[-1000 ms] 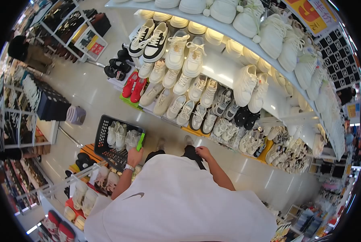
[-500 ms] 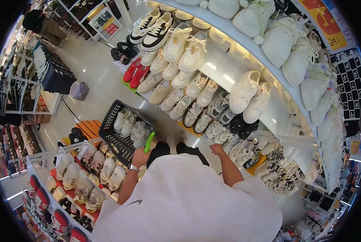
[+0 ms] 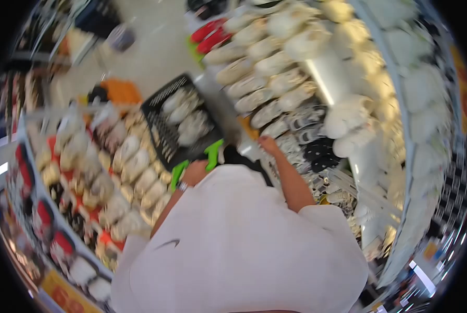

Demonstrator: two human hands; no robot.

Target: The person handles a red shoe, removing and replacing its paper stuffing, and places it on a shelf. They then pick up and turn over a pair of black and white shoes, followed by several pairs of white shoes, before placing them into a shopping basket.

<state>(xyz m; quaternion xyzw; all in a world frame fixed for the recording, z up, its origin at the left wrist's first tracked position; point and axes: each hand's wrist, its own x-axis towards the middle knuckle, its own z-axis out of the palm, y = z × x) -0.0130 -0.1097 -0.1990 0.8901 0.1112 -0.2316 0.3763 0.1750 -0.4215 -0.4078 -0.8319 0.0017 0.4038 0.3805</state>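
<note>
My left hand (image 3: 194, 173) is closed around the bright green handle (image 3: 212, 154) of a dark perforated shopping basket (image 3: 157, 112). The basket hangs ahead of me on the left, with light-coloured shoes (image 3: 184, 107) lying inside. My right hand (image 3: 267, 145) is held out in front of my body with nothing visible in it. Its fingers look loose, though motion blurs them. Nearest to it are rows of white and grey sneakers (image 3: 275, 128) on the low display, and I see no contact with them.
A shelf edge (image 3: 400, 130) with white shoes curves along my right. Another shoe rack (image 3: 103, 172) runs along my left. Red shoes (image 3: 210, 35) sit at the display's far end. Shiny floor (image 3: 152, 31) stretches ahead, with an orange stool (image 3: 120, 91) on its left.
My view has turned and shifted, and the picture is now blurred. The basket appears further right, with more of its green handle showing. My right arm reaches further forward.
</note>
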